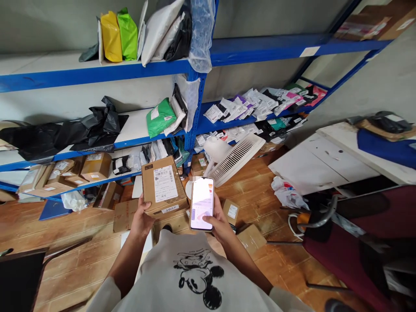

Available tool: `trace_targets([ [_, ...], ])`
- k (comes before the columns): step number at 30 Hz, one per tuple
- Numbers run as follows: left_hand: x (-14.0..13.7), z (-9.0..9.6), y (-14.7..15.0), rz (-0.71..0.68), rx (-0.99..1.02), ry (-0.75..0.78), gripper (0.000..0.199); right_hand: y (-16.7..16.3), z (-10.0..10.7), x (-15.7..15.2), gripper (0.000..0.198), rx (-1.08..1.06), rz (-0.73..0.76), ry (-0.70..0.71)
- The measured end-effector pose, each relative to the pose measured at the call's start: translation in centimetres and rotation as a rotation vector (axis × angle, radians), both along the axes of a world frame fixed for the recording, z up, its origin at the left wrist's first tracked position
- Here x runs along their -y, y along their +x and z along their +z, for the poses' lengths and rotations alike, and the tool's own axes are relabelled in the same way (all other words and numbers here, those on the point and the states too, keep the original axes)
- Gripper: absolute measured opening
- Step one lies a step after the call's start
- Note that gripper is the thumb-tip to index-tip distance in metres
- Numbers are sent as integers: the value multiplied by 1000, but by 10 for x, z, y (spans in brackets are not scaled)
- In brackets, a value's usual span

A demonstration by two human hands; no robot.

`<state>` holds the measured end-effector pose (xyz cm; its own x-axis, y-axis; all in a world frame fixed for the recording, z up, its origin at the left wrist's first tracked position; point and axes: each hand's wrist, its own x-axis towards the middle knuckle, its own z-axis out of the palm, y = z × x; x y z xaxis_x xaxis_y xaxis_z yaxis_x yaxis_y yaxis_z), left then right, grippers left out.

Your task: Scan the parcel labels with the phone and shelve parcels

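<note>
A brown cardboard box (180, 185) with a white shipping label (165, 183) on its top is held out before me. My left hand (143, 216) grips it by the lower left corner, thumb on the top face. Beside the box, nearly touching its right edge, a smartphone (202, 203) with a lit screen lies in my right hand (222, 223). That thumb rests on the lower part of the screen; the other fingers are mostly hidden behind the phone. What the screen says is too small to read.
Blue shelving (130, 141) ahead bears parcels and mailer bags. A white fan (238, 158) stands just beyond the phone. Cardboard boxes (251, 238) lie on the wooden floor. At right are a white desk (312, 160) and a dark red chair (341, 247); a black seat (21, 279) is at lower left.
</note>
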<state>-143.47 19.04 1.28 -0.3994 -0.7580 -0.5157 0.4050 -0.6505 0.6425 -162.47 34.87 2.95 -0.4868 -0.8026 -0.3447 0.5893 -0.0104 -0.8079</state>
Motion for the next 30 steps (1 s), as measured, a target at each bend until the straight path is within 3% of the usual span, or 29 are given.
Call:
trace_targets([
  [9,2,-1,-1,12,-36,20,73,-2,15,8,90,158,7,-31],
  [19,5,-10,0,-6,-61,-10,67,-2,-10,11,83,127,-29,-24],
  [30,7,-7,-4,6,-20,10,71,-5,-8,11,81,130,-34,-22],
])
